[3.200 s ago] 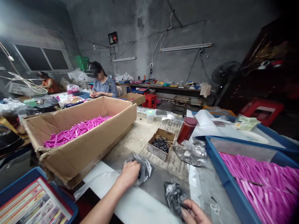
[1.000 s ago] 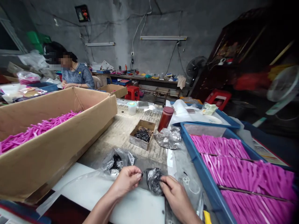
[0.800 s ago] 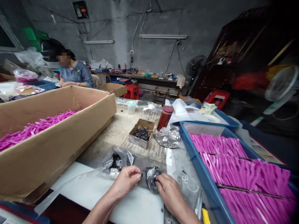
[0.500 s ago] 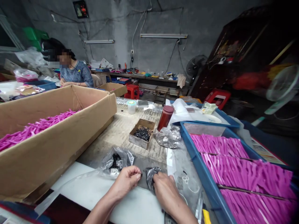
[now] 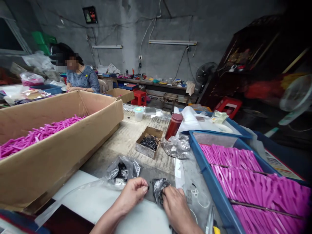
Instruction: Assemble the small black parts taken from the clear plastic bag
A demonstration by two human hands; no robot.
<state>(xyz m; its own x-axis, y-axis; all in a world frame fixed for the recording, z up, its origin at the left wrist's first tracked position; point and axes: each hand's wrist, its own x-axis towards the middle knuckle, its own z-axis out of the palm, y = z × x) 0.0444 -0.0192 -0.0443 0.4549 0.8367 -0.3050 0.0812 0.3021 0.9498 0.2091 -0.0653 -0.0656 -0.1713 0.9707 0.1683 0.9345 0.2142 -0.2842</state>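
Observation:
My left hand (image 5: 135, 191) is closed in a pinch, with a small black piece (image 5: 148, 187) showing at its fingertips. Close by on the right, my right hand (image 5: 176, 203) has its fingers at the mouth of a small plastic bag (image 5: 159, 189) with dark contents; its fingertips are hidden there. Behind my left hand lies an open clear bag (image 5: 133, 167) of small black parts (image 5: 122, 172). Farther back, a small cardboard box (image 5: 147, 150) holds several black and brown bits.
A long carton (image 5: 97, 135) of pink strips stands at the left. On the right, a blue tray (image 5: 207, 175) holds rows of pink strips (image 5: 258, 185). A dark red canister (image 5: 174, 126) stands behind a crumpled bag (image 5: 179, 147). A co-worker (image 5: 84, 79) sits at the back left.
The whole view has shifted slightly, so things sit a little lower and to the right. My left hand keeps its pinch, and my right hand stays at the small bag.

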